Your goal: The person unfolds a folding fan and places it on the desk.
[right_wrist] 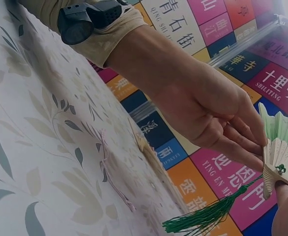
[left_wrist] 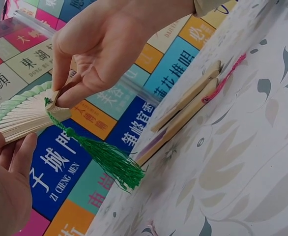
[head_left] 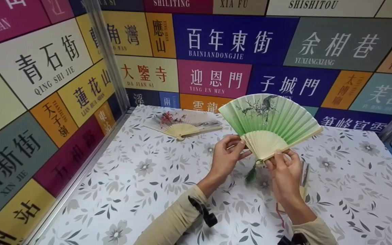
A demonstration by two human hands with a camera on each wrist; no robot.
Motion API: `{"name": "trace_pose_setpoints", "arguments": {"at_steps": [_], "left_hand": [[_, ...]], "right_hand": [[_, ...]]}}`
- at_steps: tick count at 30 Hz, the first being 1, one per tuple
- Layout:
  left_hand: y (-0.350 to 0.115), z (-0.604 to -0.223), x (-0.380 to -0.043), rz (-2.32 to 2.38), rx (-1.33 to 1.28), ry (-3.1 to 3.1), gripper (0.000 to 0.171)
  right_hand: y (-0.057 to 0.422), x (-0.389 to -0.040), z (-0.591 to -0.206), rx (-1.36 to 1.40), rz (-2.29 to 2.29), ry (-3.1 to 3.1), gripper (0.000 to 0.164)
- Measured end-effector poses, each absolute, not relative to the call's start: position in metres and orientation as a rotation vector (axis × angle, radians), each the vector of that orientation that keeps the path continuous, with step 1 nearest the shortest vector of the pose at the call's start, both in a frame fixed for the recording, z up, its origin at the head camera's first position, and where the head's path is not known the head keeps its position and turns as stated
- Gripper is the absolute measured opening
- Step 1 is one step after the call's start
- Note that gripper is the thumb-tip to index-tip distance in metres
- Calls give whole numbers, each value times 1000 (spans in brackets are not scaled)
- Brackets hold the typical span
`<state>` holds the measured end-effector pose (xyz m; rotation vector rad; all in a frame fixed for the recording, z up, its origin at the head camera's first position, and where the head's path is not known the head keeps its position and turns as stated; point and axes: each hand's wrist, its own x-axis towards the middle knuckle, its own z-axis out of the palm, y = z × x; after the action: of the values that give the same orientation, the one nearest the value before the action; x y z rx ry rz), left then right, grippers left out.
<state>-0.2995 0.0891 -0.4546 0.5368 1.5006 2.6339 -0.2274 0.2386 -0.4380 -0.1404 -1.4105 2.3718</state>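
Observation:
A green folding fan [head_left: 271, 117] is spread wide above the table, with a dark blossom branch painted on its leaf and pale ribs below. My left hand [head_left: 228, 154] pinches its left edge stick between thumb and fingers. At the lower right of the ribs, near the pivot, my right hand [head_left: 285, 172] grips the other end stick. A green tassel [left_wrist: 109, 160] dangles from the pivot, between the hands. In the right wrist view the left hand [right_wrist: 208, 110] holds the edge of the ribs; only part of the right hand [right_wrist: 287, 211] shows there.
Another spread fan [head_left: 182, 127], greyish with red blossoms, lies at the table's back left. Folded fans [left_wrist: 183, 105] with a pink cord [left_wrist: 227, 78] lie under the right forearm. The table [head_left: 145, 204] has a leaf-patterned cover, and sign-printed walls [head_left: 230, 41] stand behind and left.

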Motion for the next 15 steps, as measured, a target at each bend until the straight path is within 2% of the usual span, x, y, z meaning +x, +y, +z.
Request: {"name": "trace_pose_setpoints", "arguments": {"at_steps": [15], "left_hand": [[90,-458,-301,2657,494,1478,21]], "right_hand": [[239,-228,-437,-120,2393,-1398,30]]}}
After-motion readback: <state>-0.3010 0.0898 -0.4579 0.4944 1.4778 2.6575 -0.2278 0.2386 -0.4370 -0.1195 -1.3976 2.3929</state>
